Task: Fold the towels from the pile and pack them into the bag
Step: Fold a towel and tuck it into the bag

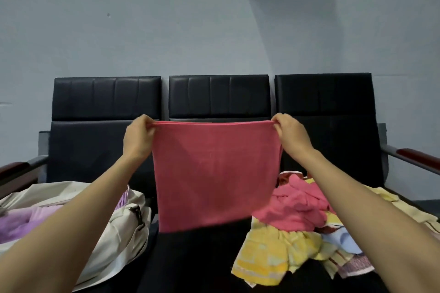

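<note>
— While both hands pinch it, where does the towel hang?
— Mid-frame: left hand (138,137) and right hand (291,134) are closed on the pink towel's (214,173) top corners.
— And around it?
— Bag (123,233) lower left, open; towel pile (297,221) lower right, on the black bench (214,97).

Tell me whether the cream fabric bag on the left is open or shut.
Open: the cream fabric bag gapes, showing purple towels inside.
</note>
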`<action>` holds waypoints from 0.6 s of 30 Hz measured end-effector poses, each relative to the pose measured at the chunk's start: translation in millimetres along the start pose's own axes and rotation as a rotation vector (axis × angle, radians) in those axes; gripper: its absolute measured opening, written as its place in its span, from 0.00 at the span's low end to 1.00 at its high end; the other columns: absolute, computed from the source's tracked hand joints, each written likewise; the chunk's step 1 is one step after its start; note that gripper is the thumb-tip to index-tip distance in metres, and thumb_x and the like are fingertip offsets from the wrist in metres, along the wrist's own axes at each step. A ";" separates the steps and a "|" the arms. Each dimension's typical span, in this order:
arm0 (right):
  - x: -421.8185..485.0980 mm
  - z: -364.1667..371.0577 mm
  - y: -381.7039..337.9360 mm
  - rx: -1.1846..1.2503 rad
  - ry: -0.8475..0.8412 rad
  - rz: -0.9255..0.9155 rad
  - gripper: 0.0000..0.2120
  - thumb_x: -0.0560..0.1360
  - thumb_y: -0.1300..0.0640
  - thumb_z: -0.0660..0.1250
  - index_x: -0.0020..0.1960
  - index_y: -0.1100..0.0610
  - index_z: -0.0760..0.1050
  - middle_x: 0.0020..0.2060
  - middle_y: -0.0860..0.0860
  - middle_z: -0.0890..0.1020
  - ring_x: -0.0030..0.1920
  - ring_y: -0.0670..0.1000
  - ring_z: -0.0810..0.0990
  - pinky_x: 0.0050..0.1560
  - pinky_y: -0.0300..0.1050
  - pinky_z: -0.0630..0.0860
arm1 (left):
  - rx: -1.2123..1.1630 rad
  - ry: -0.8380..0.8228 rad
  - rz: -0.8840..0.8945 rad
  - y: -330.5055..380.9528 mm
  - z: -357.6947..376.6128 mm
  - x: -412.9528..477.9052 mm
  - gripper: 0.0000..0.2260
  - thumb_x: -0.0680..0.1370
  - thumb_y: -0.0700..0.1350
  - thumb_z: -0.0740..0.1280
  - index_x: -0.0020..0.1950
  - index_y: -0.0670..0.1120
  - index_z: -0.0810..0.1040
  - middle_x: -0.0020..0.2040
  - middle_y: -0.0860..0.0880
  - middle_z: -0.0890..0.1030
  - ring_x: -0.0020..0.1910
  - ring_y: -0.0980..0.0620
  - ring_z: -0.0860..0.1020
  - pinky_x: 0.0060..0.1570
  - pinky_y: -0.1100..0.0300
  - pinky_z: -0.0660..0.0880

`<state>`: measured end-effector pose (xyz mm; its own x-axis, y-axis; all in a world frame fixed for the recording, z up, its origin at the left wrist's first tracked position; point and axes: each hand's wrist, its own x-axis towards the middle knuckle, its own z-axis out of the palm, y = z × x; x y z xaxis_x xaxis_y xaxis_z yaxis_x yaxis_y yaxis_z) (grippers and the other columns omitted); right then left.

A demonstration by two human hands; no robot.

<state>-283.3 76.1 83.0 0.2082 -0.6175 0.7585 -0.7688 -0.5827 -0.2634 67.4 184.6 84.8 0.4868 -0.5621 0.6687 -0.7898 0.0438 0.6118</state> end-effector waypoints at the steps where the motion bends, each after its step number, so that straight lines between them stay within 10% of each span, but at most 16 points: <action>1: -0.1 0.5 -0.6 0.004 0.011 0.001 0.08 0.81 0.60 0.59 0.53 0.60 0.76 0.47 0.54 0.77 0.46 0.54 0.76 0.42 0.44 0.67 | -0.037 -0.007 0.014 -0.5 -2.0 -0.1 0.06 0.78 0.38 0.65 0.53 0.39 0.78 0.52 0.42 0.81 0.51 0.46 0.78 0.47 0.58 0.69; 10: -73.4 11.6 26.0 0.345 -0.575 0.186 0.05 0.80 0.59 0.61 0.49 0.52 0.75 0.45 0.49 0.79 0.47 0.49 0.77 0.50 0.46 0.73 | -0.272 -0.527 -0.159 -74.2 -7.6 -96.7 0.05 0.79 0.41 0.66 0.44 0.44 0.72 0.38 0.47 0.76 0.40 0.50 0.74 0.42 0.55 0.71; 14: -115.7 17.6 32.1 0.392 -0.819 0.239 0.05 0.81 0.60 0.61 0.52 0.58 0.75 0.45 0.49 0.77 0.44 0.42 0.74 0.45 0.30 0.70 | -0.141 -0.549 -0.214 -98.7 8.4 -144.0 0.05 0.80 0.44 0.64 0.47 0.44 0.70 0.41 0.47 0.74 0.41 0.54 0.71 0.43 0.59 0.69; 18: -152.7 48.2 48.8 0.327 -0.986 0.339 0.04 0.80 0.58 0.62 0.50 0.58 0.75 0.44 0.51 0.76 0.44 0.47 0.72 0.46 0.44 0.70 | -0.034 -0.606 -0.345 -115.1 38.9 -177.4 0.06 0.80 0.46 0.63 0.50 0.44 0.69 0.45 0.47 0.75 0.47 0.50 0.73 0.49 0.54 0.69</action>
<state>-323.5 116.5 -74.5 0.5209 -0.8393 -0.1559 -0.7101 -0.3247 -0.6248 57.4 247.1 -120.7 0.4060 -0.9098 0.0857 -0.6103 -0.2001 0.7665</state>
